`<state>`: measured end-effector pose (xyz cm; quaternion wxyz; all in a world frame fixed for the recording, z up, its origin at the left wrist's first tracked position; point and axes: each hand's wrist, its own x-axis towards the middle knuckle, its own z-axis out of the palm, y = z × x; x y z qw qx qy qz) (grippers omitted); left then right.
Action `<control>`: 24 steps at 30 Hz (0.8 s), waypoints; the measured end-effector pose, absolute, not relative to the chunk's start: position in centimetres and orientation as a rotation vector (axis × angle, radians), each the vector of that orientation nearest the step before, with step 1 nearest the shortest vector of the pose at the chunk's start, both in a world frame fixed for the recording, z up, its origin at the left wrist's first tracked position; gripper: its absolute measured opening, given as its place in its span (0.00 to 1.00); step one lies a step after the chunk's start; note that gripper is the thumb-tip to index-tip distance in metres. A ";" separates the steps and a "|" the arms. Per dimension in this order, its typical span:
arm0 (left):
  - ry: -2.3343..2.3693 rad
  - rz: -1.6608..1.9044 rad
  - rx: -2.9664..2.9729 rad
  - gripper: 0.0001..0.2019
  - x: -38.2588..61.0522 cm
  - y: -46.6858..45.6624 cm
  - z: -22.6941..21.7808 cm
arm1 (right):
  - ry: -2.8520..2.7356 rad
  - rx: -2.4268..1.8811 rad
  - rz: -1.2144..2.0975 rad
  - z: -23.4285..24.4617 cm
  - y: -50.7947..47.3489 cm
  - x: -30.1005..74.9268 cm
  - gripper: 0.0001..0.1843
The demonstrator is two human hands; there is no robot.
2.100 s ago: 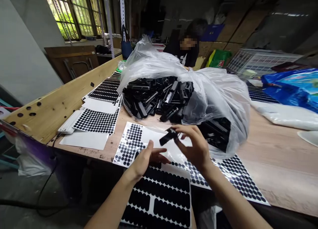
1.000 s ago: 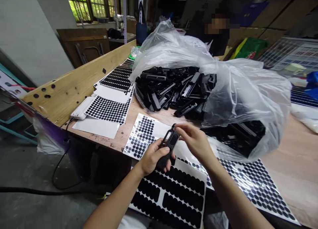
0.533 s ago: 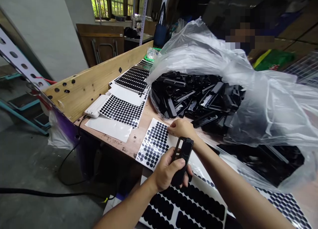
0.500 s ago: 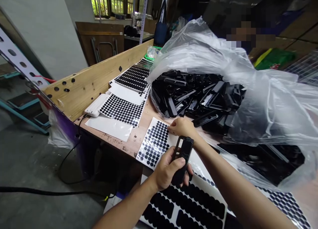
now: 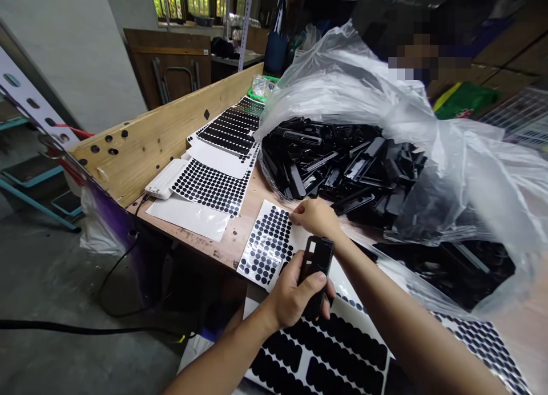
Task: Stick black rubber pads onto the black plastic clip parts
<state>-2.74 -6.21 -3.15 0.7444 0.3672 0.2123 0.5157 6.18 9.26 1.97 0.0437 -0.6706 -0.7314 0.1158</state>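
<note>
My left hand [image 5: 295, 295] is closed around a black plastic casing [image 5: 317, 261], long and narrow with small rectangular cutouts, held upright above the table edge. Just beyond it, my right hand [image 5: 317, 217] bends over a sheet of round black stickers [image 5: 269, 238]. Its thumb and forefinger are pinched together at the sheet's upper right; whatever is between the fingertips is too small to make out. Below my left hand lies another sheet with rows of larger black pads [image 5: 338, 349]. Part of the round-sticker sheet is hidden behind my left hand.
A big clear plastic bag [image 5: 338, 92] full of black plastic casings [image 5: 342, 155] spreads over the table's right side. More sticker sheets [image 5: 209, 186] and a white box-like device [image 5: 166, 178] lie left, along a wooden side board [image 5: 171, 132]. A person is behind the bag.
The casing in my left hand has turned slightly, showing its face and cutouts more squarely. My right hand stays pinched at the sticker sheet. The view has shifted a little.
</note>
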 end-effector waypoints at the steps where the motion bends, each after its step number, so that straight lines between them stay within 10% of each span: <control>1: 0.481 1.135 0.815 0.24 -2.7 -6.3 -3.1 | -2.200 -2.026 0.355 1.6 8.9 6.4 0.06; 14: 0.504 1.192 0.749 0.23 -2.8 -5.9 -2.4 | -1.535 -1.478 0.889 2.4 3.8 13.2 0.30; 19: 0.593 1.156 0.772 0.25 -2.6 -5.7 -2.0 | -1.351 -1.415 1.561 5.7 -1.2 14.9 0.26; 24: 0.641 1.090 0.800 0.24 -2.8 -5.8 -2.1 | -1.420 -1.431 1.536 6.2 -3.2 13.3 0.28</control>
